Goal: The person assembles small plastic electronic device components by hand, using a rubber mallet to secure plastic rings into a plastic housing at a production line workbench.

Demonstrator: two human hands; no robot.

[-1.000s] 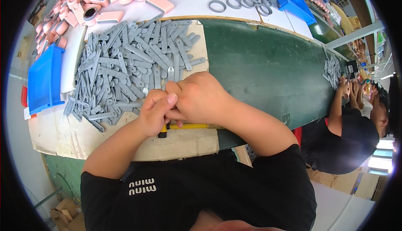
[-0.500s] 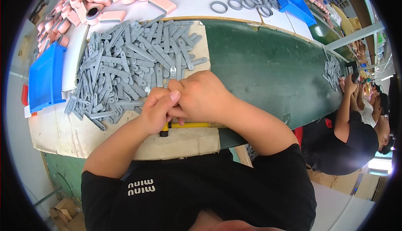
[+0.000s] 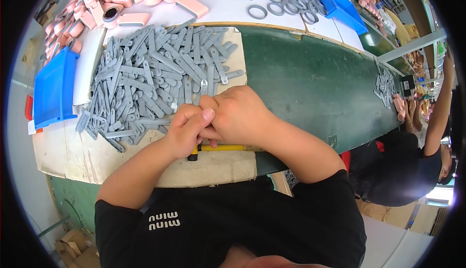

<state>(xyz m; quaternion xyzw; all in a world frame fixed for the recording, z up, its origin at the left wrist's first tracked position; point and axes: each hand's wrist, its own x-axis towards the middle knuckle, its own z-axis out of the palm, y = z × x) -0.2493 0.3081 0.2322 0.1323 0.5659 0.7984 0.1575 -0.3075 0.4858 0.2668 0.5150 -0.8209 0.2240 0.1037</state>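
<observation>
So far I'd call it early days, going by how much is lying around loose. The grey strips (image 3: 145, 81) are heaped from the far edge of the pale board (image 3: 221, 168) down past its middle, no order to them, and I can't sort finished ones from untouched ones. One just past the hands shows a shiny bit at its end, so maybe that one's had something done to it, but that's a guess. The left hand (image 3: 187, 129) and right hand (image 3: 239, 114) are clasped together over the board near its right edge, fingers curled in tight, thumb of the left lying on top. Can't tell if there's a strip tucked inside or nothing. The hammer (image 3: 223, 147) lies right below them, black head toward the board's near edge, handle going off under the right forearm, and I don't see any fingers gripping it. On the white desk (image 3: 225, 6) beyond, pink units (image 3: 192, 7) crowd the far left corner, some with grey along the handle, so those look further along to me. Loose rings (image 3: 257, 11) sit toward its right end, near a blue bin (image 3: 342, 8).
</observation>
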